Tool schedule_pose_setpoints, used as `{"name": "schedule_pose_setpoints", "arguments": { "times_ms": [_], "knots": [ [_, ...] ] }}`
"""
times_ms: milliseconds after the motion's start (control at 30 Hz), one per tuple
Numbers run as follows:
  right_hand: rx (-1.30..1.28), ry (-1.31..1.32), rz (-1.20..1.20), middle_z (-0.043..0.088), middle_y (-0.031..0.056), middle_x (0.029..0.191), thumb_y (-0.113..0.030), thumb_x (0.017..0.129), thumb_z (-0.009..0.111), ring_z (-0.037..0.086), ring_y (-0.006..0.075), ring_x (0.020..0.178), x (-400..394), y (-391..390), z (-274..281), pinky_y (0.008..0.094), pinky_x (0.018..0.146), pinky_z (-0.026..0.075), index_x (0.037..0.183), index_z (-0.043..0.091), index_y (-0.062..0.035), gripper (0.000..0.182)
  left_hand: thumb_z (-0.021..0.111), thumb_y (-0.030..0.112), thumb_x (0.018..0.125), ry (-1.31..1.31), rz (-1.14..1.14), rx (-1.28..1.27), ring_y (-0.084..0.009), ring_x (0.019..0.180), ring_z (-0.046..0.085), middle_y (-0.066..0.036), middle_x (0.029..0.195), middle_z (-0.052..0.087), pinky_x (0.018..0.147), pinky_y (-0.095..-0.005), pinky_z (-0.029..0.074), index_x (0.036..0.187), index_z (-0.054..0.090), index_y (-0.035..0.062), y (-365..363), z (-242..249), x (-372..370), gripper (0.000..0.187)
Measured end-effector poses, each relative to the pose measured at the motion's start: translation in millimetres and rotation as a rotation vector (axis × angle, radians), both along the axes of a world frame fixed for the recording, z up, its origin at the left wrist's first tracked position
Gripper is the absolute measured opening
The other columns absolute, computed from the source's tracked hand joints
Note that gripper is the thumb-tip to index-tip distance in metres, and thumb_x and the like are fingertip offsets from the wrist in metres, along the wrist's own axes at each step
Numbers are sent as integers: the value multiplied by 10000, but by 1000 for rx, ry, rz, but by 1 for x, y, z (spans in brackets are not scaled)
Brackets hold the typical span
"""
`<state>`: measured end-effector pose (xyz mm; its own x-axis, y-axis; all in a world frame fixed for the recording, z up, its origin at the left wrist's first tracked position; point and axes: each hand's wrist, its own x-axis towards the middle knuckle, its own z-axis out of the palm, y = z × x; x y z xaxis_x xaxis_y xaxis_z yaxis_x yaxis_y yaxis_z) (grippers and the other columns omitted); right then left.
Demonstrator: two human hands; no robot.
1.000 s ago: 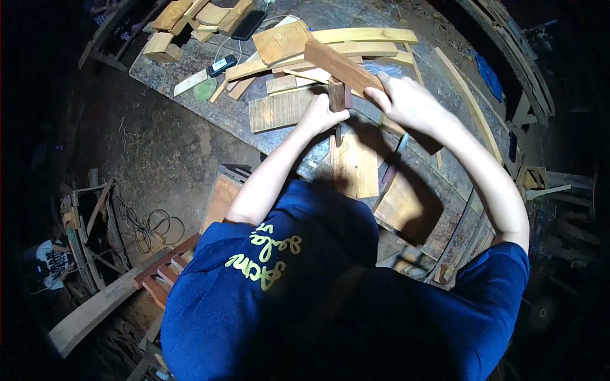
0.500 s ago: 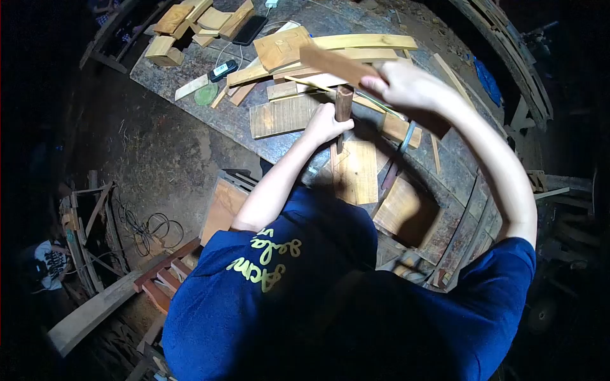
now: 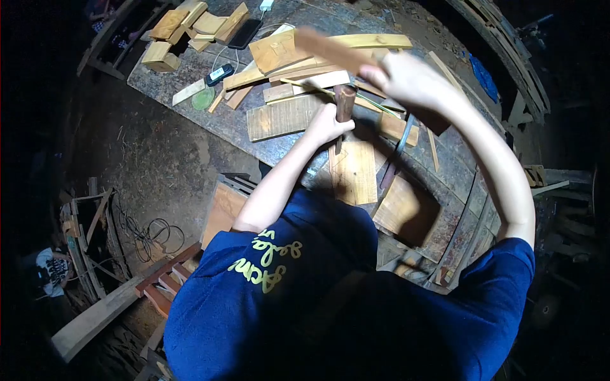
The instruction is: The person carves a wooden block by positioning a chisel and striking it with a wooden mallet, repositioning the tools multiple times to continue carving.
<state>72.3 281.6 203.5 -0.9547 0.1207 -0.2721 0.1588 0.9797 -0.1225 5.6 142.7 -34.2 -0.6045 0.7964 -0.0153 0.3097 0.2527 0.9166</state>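
My left hand (image 3: 325, 125) is wrapped round the wooden handle of a chisel (image 3: 345, 101), which stands nearly upright. The chisel's dark blade points down at a light wooden board (image 3: 353, 173) marked with pencil lines; its very tip is hard to make out. Raised above the bench to the right, my right hand (image 3: 410, 79) grips a flat wooden bar (image 3: 327, 49), blurred by motion. The bar's far end reaches left, above and apart from the chisel handle. A wide board (image 3: 283, 119) lies just beyond my left hand.
Wood offcuts (image 3: 375, 41) are heaped across the workbench (image 3: 235, 117). A curved metal tool (image 3: 404, 136) and a square wooden piece (image 3: 406, 206) lie to the right. A phone (image 3: 245, 33), a small black device (image 3: 220, 74) and a green disc (image 3: 203, 98) are at the back left.
The camera view has shifted slightly. My right hand with the wooden bar has moved a little to the right and is more blurred. My left hand keeps the chisel in place.
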Motion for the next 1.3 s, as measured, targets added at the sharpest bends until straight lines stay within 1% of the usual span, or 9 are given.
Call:
{"name": "schedule_pose_setpoints", "arguments": {
  "times_ms": [133,200,333,567,767,967,1000,1067,1300],
  "knots": [
    [-264,469,-236,661,254,942,-419,941,471,656,382,900,14,2,-9,463,797,503,1064,637,-4,464,740,343,636,63,52,-131,-330,757,672,-240,773,653,699,-410,521,798,630,-64,-5,13,-1,451],
    [-71,-25,-113,663,253,934,-432,937,471,656,381,903,28,-1,-35,461,804,506,1041,635,2,476,741,345,637,-27,-8,-77,-335,781,669,-243,798,651,712,-411,520,827,622,-66,-1,-8,-7,469],
    [-68,-69,-154,661,264,905,-453,927,491,662,373,872,28,6,-19,462,806,514,1035,638,18,505,735,353,644,-8,35,-98,-337,817,659,-238,829,646,734,-404,516,856,624,-42,-1,-5,-1,462],
    [-260,608,-248,658,254,859,-410,947,474,665,360,843,30,6,-10,427,760,516,1026,620,23,464,723,324,633,43,-8,-47,-346,734,673,-227,733,648,684,-426,521,784,646,-28,-1,6,-1,391],
    [-111,-46,-185,659,257,828,-408,937,493,663,380,808,35,-8,-28,444,773,515,1021,624,24,460,726,327,641,41,40,-39,-356,786,671,-232,785,660,729,-429,524,810,663,-24,2,1,2,394],
    [-262,527,-301,652,268,827,-461,934,480,662,388,816,27,-1,-1,459,773,506,1030,624,37,527,725,324,648,31,-10,-87,-355,807,671,-231,819,665,739,-432,523,830,662,-22,4,5,-1,397],
    [-263,529,-296,652,268,827,-461,934,480,662,388,816,27,-2,-10,459,773,506,1030,624,37,527,726,326,647,29,-14,-98,-352,800,671,-226,815,666,735,-428,524,833,660,-22,3,8,-1,400],
    [-124,-47,-215,647,289,857,-461,931,488,659,396,842,30,-4,-38,466,782,499,1021,628,64,552,728,327,646,32,-16,-109,-349,793,672,-221,811,668,731,-424,525,835,657,-22,3,4,-1,402],
    [-371,90,-393,651,264,915,-502,951,465,645,344,901,56,5,-63,426,833,468,1076,614,56,591,724,341,661,27,13,-120,-321,750,679,-203,744,667,718,-408,525,808,676,-4,-4,14,0,378]
  ]
}}
